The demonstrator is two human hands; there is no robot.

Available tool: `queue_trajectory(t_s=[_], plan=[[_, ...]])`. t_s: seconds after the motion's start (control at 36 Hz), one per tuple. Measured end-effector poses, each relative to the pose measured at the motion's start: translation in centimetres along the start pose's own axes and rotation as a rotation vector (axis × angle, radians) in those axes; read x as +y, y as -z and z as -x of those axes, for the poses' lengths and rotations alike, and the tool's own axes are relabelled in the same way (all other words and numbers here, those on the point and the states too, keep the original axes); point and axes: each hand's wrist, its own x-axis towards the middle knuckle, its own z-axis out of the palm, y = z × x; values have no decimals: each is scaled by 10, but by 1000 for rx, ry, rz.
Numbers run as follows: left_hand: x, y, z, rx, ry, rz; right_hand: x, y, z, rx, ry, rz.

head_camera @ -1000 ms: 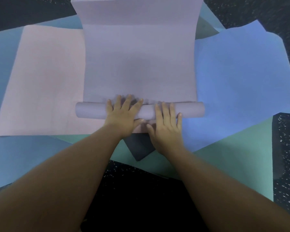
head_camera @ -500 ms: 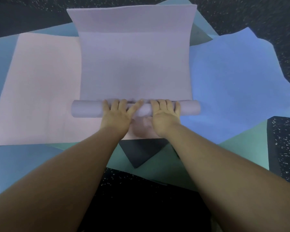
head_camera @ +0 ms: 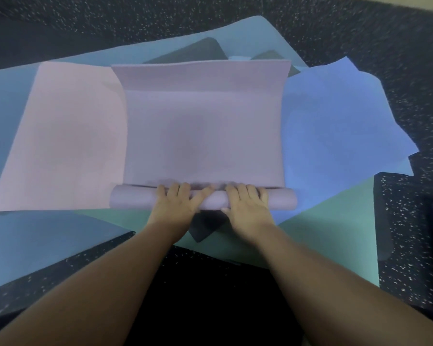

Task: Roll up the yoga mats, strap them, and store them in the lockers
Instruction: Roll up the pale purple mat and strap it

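While both hands, left hand (head_camera: 173,205) and right hand (head_camera: 245,205), press flat-fingered, the mauve foam yoga mat (head_camera: 203,136) is partly rolled at its near edge.

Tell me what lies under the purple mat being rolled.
Under the purple mat show a pink mat, a blue mat and a dark corner. Whatever lies beneath its middle is covered.

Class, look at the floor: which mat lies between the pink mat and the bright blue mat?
In the head view, the purple mat lies between the pink mat and the blue mat, overlapping both; its near end is rolled under both hands.
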Motion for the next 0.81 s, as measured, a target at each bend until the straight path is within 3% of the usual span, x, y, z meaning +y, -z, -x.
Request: queue_trajectory(t_s=[0.08,0.47,0.81], plan=[[8,4,15,35,-43,45,-2,-6,16,26,-33,25],[40,2,54,-140,20,175,-2,-11,52,-155,39,26],[43,-16,68,-73,-6,206,2,-6,37,-245,61,18]])
